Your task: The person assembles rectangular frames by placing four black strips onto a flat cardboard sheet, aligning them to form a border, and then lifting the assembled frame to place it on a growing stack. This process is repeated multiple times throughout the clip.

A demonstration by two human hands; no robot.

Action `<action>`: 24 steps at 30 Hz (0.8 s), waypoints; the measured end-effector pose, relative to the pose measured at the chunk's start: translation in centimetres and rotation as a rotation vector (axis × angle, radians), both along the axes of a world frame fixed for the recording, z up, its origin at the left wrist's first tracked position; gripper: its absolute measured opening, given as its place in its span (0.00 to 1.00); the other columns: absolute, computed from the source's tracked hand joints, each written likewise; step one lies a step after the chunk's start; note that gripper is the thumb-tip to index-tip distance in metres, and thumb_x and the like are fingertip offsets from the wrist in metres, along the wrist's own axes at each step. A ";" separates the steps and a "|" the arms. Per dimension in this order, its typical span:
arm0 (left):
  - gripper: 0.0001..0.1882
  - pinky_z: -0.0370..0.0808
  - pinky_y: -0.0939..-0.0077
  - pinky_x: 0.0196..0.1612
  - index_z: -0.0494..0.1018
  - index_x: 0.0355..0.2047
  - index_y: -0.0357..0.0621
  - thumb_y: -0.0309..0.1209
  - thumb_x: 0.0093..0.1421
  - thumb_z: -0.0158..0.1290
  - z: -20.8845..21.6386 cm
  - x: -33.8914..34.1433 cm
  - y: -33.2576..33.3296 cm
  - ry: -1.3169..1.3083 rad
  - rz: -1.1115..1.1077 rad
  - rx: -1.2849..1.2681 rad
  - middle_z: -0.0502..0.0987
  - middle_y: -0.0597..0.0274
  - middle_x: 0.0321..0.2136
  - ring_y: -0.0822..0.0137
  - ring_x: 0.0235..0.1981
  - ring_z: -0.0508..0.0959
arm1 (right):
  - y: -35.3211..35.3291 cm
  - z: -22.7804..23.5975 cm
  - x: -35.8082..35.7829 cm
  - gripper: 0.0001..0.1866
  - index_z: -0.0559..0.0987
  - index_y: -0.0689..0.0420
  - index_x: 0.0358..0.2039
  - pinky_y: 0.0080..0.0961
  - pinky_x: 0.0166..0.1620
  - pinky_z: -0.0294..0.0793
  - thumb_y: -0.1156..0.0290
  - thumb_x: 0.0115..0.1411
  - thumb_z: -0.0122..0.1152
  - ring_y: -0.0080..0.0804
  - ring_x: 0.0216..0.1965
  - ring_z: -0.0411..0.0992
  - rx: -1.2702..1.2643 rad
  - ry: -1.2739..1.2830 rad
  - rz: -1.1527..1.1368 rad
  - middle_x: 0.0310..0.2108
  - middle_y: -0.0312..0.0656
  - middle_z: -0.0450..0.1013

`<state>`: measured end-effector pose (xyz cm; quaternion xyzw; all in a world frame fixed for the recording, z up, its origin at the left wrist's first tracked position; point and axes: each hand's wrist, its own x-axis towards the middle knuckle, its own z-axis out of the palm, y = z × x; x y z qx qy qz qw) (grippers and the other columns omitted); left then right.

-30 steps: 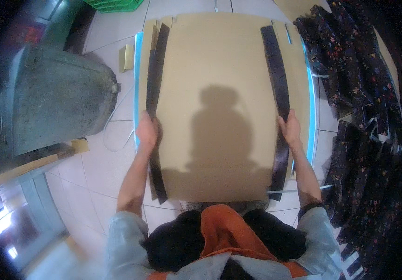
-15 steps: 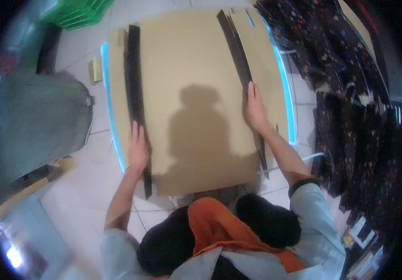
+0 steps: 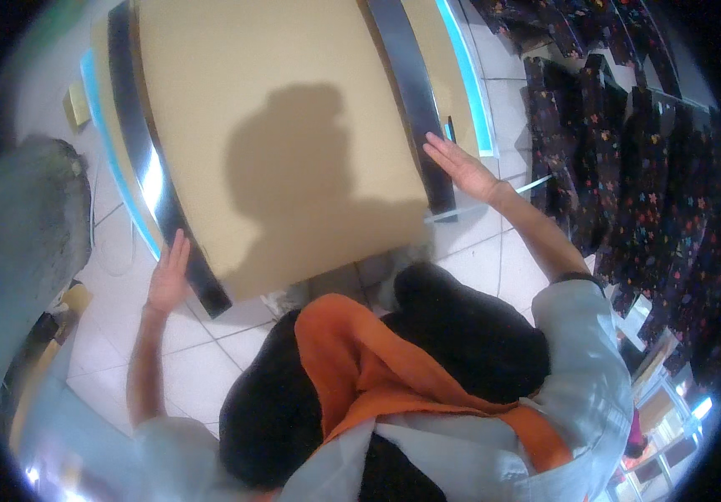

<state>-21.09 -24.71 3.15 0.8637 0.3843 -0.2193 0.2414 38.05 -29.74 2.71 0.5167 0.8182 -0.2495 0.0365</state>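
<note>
A brown cardboard sheet point(image 3: 252, 50) lies in front of me with a glossy black strip along each side. My left hand point(image 3: 169, 276) rests its outstretched fingers at the outer edge of the left black strip point(image 3: 139, 138), close to its near end. On the right black strip point(image 3: 406, 71), the straight fingers of my right hand point(image 3: 465, 169) lie flat near its lower part. Both hands are open and grasp nothing. Bright blue edging point(image 3: 101, 134) shows beyond the left strip, and more blue edging point(image 3: 469, 75) runs outside the right one.
Several dark flower-patterned pieces point(image 3: 620, 167) stand in rows at the right. A pale thin strap point(image 3: 536, 184) sticks out by my right wrist. Left of the sheet are a large grey object point(image 3: 26, 226) and a small yellowish block point(image 3: 78, 105) on the tiled floor point(image 3: 185, 356).
Both black strips now show wider, shinier faces; before, they looked narrow and folded. My fingers have shifted outward and straightened. The view has moved, putting the sheet farther up and left.
</note>
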 end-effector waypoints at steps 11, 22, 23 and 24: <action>0.36 0.60 0.66 0.58 0.57 0.56 0.46 0.20 0.43 0.50 -2.2 -1.8 0.3 0.047 -0.051 0.041 0.51 0.68 0.60 0.48 0.55 0.59 | 0.1 -1.2 2.1 0.48 0.53 0.47 0.59 0.33 0.61 0.53 0.87 0.36 0.58 0.43 0.59 0.51 -0.040 -0.062 -0.033 0.62 0.38 0.45; 0.43 0.62 0.65 0.55 0.53 0.58 0.45 0.11 0.37 0.47 -0.2 -2.2 12.4 -0.032 -0.050 0.295 0.52 0.64 0.60 0.45 0.55 0.58 | 13.0 0.0 -3.5 0.42 0.56 0.45 0.57 0.31 0.58 0.60 0.90 0.40 0.50 0.40 0.57 0.56 0.067 -0.041 0.051 0.62 0.35 0.47; 0.44 0.62 0.65 0.55 0.52 0.58 0.45 0.11 0.36 0.48 -1.0 -2.5 13.4 -0.050 -0.043 0.330 0.52 0.63 0.60 0.45 0.55 0.58 | 14.3 -0.9 -3.9 0.42 0.57 0.45 0.57 0.31 0.57 0.61 0.90 0.40 0.50 0.39 0.57 0.56 0.073 -0.064 0.040 0.61 0.35 0.47; 0.42 0.59 0.62 0.57 0.52 0.58 0.45 0.12 0.39 0.47 -2.1 -3.5 14.1 0.015 -0.024 0.304 0.53 0.63 0.60 0.48 0.56 0.57 | 15.5 -1.9 -4.1 0.42 0.57 0.44 0.57 0.31 0.57 0.61 0.89 0.40 0.50 0.40 0.57 0.56 0.124 -0.098 0.038 0.61 0.35 0.47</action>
